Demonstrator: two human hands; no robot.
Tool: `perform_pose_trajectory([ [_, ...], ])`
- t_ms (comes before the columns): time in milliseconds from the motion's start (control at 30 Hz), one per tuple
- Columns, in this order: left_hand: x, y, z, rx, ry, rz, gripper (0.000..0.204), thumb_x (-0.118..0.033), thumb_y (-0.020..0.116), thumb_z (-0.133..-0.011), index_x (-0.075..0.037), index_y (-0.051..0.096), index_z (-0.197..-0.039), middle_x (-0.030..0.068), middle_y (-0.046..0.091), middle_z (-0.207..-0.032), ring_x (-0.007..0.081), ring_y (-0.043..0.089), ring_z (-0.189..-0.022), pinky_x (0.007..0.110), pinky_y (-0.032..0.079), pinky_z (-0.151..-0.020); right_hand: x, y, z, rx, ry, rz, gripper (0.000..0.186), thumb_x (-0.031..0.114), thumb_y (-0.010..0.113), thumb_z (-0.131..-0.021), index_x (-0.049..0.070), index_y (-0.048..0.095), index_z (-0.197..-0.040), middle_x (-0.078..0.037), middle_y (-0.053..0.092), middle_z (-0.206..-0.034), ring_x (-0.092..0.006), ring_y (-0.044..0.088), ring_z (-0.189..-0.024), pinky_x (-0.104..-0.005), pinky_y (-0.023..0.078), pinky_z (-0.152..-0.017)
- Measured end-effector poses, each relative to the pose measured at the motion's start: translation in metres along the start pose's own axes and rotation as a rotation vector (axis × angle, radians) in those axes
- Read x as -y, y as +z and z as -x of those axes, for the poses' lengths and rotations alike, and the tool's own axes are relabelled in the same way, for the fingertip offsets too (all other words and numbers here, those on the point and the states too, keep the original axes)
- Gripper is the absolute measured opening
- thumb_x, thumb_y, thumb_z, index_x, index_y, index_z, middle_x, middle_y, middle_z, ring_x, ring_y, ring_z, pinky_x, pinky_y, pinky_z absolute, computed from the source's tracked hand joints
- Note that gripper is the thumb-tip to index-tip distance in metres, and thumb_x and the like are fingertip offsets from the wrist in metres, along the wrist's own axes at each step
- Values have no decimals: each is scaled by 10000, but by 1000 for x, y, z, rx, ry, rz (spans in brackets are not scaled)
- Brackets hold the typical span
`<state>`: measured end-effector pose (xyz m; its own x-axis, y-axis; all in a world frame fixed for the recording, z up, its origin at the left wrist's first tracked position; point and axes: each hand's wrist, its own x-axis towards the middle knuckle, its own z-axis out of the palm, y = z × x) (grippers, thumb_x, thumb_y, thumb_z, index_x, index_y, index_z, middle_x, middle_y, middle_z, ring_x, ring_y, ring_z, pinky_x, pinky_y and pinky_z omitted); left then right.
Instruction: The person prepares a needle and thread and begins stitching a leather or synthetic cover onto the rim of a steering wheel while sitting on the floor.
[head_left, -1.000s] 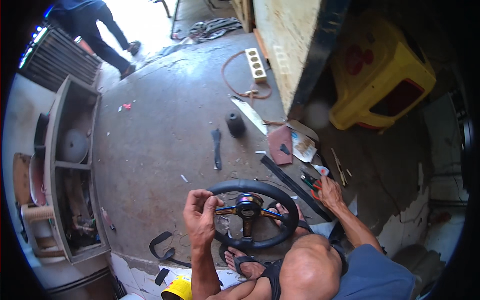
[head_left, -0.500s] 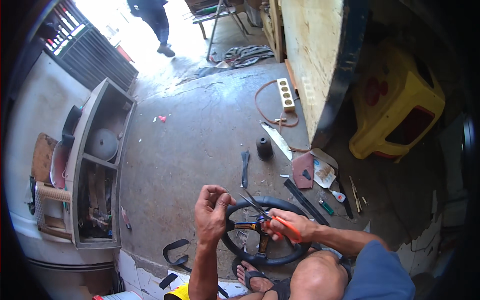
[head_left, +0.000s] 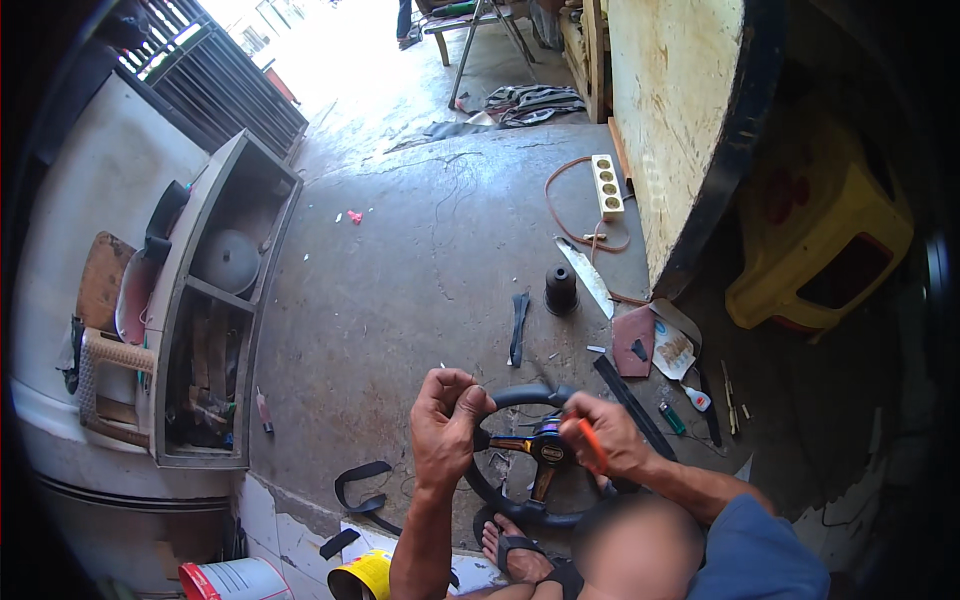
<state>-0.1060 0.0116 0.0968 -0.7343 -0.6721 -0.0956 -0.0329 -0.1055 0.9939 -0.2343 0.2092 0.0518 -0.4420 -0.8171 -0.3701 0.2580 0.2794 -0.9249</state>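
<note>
My left hand (head_left: 448,425) pinches at the upper left of the black steering wheel (head_left: 525,517), thumb against index finger; what is between them is too small to make out, perhaps thread. My right hand (head_left: 603,435) grips orange-handled scissors (head_left: 590,445) over the wheel's upper right, their blades blurred and pointing up toward the rim. The wheel lies low by my sandalled foot (head_left: 510,550), with a multicoloured spoked centre (head_left: 550,450). Beyond it stand a black cone spool (head_left: 561,290) and short black strips (head_left: 519,330).
A grey open cabinet (head_left: 250,300) stands left; a leaning board (head_left: 665,130) and yellow plastic body (head_left: 810,250) are right. A power strip (head_left: 607,187), scraps (head_left: 632,340), glue bottle (head_left: 697,398) and lighter (head_left: 671,418) lie rightward. A person's leg (head_left: 404,22) shows in the doorway.
My right hand took the scissors from the floor at the right and brought them over the wheel. My left hand shifted slightly along it. The person in the doorway moved mostly out of view.
</note>
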Motion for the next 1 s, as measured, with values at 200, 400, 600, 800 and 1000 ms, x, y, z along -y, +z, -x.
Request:
perform_pose_trajectory([
  [200, -2, -5, 11, -34, -3, 133, 194, -179, 698, -1010, -69, 558, -1087, 42, 702, -843, 24, 515, -632, 170, 372, -536, -109, -143, -5, -830, -171, 972, 324, 252, 780, -852, 9, 585, -941, -240, 650, -853, -449, 657, -830, -521, 509, -721],
  [400, 13, 17, 11, 12, 58, 224, 202, -140, 705, -997, -54, 549, -1091, 72, 687, -925, 87, 651, -790, 212, 498, -672, -56, -124, 9, -845, -245, 843, 403, 170, 775, -839, 14, 658, -1192, -198, 664, -1072, -380, 660, -1021, -432, 519, -939],
  [600, 13, 11, 11, -37, 159, 211, 165, -90, 677, -1009, -32, 548, -1095, 87, 738, -932, 126, 674, -982, 310, 484, -977, 30, 47, -48, 224, -393, -195, 592, 213, 829, -877, 3, 561, -1361, -162, 646, -1265, -218, 613, -1236, -371, 481, -1074],
  [800, 2, -14, 21, -221, 333, 112, 178, -87, 678, -1003, -40, 554, -1122, 120, 690, -1047, 158, 661, -1010, 366, 443, -1048, 49, 65, -58, 345, -122, -154, 505, 192, 775, -938, -20, 561, -1343, -67, 693, -1087, -100, 641, -1043, -270, 524, -872],
  [1000, 8, -23, 30, -294, 264, 489, 156, -78, 662, -1008, -45, 569, -1129, 117, 709, -988, 199, 639, -1059, 375, 434, -1046, 46, 81, -59, 180, -373, 0, 276, 189, 773, -945, -9, 698, -1122, -85, 736, -855, -59, 646, -789, -265, 538, -704],
])
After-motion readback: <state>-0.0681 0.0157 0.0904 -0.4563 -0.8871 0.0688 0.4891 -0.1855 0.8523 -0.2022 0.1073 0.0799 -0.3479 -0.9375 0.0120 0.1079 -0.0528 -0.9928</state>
